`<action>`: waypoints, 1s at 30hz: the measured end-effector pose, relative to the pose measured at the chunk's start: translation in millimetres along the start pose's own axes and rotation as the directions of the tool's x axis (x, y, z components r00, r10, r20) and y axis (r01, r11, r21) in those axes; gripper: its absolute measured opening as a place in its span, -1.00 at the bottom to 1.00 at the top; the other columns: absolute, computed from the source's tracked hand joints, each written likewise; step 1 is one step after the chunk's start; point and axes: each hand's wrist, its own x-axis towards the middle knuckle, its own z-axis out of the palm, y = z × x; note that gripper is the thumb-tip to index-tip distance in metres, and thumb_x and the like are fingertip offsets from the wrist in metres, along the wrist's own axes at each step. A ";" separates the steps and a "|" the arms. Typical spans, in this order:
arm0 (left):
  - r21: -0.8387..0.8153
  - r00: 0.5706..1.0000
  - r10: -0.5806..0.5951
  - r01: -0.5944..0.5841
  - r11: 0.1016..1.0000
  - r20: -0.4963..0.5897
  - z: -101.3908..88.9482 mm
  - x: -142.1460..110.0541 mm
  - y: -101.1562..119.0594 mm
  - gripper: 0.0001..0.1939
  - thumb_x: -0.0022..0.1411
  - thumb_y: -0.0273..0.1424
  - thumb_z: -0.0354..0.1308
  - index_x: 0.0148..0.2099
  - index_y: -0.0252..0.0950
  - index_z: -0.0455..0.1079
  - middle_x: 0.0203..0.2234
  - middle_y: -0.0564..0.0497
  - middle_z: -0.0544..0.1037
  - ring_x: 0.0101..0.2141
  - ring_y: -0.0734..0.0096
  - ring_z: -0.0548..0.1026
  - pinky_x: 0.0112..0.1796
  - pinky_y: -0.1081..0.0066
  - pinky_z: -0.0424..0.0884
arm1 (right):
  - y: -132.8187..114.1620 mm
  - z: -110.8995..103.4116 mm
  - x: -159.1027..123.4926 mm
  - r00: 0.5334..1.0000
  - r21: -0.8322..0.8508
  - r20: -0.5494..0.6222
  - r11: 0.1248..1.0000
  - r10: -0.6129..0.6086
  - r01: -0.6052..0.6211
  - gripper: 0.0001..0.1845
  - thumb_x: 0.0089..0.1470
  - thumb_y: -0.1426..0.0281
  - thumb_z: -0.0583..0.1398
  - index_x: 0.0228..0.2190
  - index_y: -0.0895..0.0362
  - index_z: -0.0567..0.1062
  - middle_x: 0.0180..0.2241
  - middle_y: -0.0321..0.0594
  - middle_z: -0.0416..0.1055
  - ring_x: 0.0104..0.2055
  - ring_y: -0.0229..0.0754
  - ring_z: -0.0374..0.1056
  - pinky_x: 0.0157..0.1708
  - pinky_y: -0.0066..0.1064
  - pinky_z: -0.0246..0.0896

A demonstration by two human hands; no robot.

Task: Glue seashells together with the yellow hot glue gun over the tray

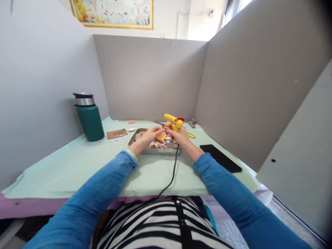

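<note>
My right hand (181,135) is wrapped round the handle of a yellow glue gun (170,119), whose nozzle points up and to the left. From the gun a black cord (173,174) runs down over the table edge towards my lap. My left hand (149,135) pinches a flat orange-yellow piece that looks like a seashell (161,136). The fingertips of my right hand are close to that shell; whether they touch it I cannot tell. Both hands are above a metal tray (162,151) with several shells and small pieces in it, partly hidden by my hands.
Left stands a green bottle (90,122), near a brown card (117,134) and small shell-like pieces (131,130). Scissors with yellow handles (191,135) lie behind my right hand. A black flat pad (220,158) lies right. Grey partitions (150,76) enclose the table.
</note>
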 end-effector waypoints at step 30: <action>-0.006 0.999 -0.053 0.053 0.999 0.007 -4.3 2.4 -2.8 -0.52 -0.08 -0.08 0.44 -0.29 -0.41 0.56 -0.46 -0.09 0.59 -0.44 0.37 0.51 -0.35 0.36 0.45 | -1.6 0.8 -1.1 1.000 -0.017 -0.026 1.000 -0.017 0.016 -0.71 -0.14 0.27 0.33 -0.33 0.11 0.47 -0.57 -0.31 0.34 -0.57 -0.25 0.22 -0.56 -0.35 0.18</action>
